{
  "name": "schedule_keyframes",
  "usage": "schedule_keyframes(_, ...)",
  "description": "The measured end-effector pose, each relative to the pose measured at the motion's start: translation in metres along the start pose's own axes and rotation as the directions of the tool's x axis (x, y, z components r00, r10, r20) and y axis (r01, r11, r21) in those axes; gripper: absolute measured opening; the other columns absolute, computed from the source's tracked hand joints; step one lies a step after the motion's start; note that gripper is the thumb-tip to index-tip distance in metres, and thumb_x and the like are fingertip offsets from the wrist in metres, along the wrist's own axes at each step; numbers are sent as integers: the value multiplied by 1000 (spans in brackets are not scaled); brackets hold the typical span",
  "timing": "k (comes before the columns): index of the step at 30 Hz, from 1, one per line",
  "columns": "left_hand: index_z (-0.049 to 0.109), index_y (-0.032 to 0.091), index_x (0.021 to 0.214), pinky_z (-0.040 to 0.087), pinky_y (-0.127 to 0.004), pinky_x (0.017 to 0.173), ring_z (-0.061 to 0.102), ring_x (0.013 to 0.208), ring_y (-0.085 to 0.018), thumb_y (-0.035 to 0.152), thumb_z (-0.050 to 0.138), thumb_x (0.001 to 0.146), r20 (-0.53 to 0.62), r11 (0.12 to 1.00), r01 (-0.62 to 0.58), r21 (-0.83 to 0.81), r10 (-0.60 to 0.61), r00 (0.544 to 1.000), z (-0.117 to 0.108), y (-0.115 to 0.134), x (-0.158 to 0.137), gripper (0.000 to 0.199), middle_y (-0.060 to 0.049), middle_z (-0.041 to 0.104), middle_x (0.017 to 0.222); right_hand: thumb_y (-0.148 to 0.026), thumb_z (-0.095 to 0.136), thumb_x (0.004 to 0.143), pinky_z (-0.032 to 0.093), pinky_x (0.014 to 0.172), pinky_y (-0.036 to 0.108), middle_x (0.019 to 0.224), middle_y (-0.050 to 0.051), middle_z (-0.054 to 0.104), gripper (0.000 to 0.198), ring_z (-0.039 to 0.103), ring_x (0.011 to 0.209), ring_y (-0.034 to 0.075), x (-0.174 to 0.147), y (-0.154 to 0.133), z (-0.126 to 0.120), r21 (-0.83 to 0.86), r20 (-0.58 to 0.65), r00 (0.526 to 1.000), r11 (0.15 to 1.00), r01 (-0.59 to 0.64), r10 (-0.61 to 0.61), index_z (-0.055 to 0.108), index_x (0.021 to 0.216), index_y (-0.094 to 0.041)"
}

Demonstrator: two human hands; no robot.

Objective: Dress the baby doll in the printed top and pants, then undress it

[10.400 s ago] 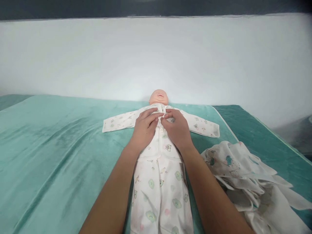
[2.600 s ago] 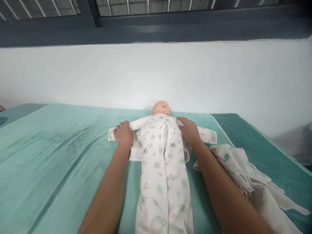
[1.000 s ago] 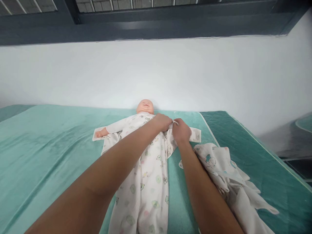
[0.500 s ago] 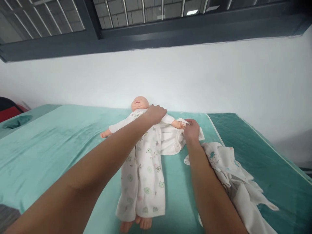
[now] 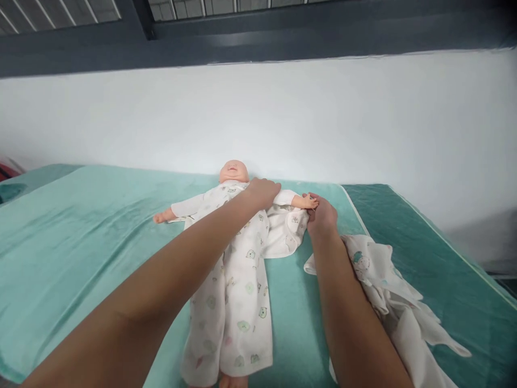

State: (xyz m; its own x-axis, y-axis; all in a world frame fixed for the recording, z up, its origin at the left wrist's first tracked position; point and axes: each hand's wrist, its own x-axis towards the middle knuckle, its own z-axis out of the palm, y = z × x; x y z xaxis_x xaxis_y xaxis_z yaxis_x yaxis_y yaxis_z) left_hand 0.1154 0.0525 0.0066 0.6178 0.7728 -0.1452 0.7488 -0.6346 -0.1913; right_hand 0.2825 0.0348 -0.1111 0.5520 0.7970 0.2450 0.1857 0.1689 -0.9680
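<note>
Two hands at the outstretched arm of a doll (image 5: 248,258)

The doll lies face up on a bed (image 5: 100,231) spread with pale teal cloth, its head close to the far edge and its bare feet pointing to the near edge. It wears a printed white outfit (image 5: 244,312) with long sleeves and legs. Its arm on the right stretches toward the right end of the bed, and the other lies out to the left.

The left hand (image 5: 265,192) is curled over the top of the outstretched arm near the shoulder; its fingertips are hidden, so I cannot tell how firmly it grips. The right hand (image 5: 322,214) has its fingers bent close around the doll's small hand (image 5: 309,203); whether they pinch it I cannot tell.

Beneath that arm a white jacket (image 5: 285,237) lies spread, partly under the doll. Nearer the right end, a rumpled pile of white cloths (image 5: 399,307) reaches toward the near edge, partly behind the right forearm. A white wall (image 5: 258,113) rises behind the far edge, below a dark window frame (image 5: 258,40).
</note>
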Motion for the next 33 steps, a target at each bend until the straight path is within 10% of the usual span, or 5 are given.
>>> schedule_keyframes(6,58,16,117,46,-40,90,60,111,-29,16,56,83,-17,997,31,-77,-32,999,4,8,-6,34,-13,64,120,-27,43,80,49,95,40,110,12,68,30,64,106,24,-16,-29,-1,-100,-213,976,995,27,-48,63,100,-18)
schedule_keyframes(10,57,19,123,47,-36,90,60,113,-25,25,50,91,-199,937,106,-332,-179,963,4,-10,-48,34,-9,62,129,-31,43,87,43,100,40,116,10,68,33,59,111,25,-38,-51,13,-313,-2,955,907,283,-298,64,109,-19)
schedule_keyframes(16,60,23,123,42,-36,105,56,122,-23,40,44,95,-318,598,79,-798,-528,787,42,-57,-109,36,-3,63,133,-41,43,92,31,110,50,121,13,69,40,56,118,31,-57,-49,38,-505,328,914,773,383,-239,65,116,-17)
schedule_keyframes(23,57,25,127,39,-38,108,52,128,-26,54,51,90,-180,243,-30,-970,-624,761,78,-74,-122,48,-6,57,140,-52,42,95,18,119,51,140,8,58,43,46,134,26,-73,-53,53,-252,462,836,861,443,-295,62,120,-25)
schedule_keyframes(33,54,20,98,42,-38,99,52,115,-23,38,58,90,-608,651,-205,-731,-484,629,88,-67,-113,20,-8,61,118,-58,61,82,24,117,49,145,8,46,55,37,137,28,-88,-80,73,-133,594,778,928,347,-206,50,127,-27)
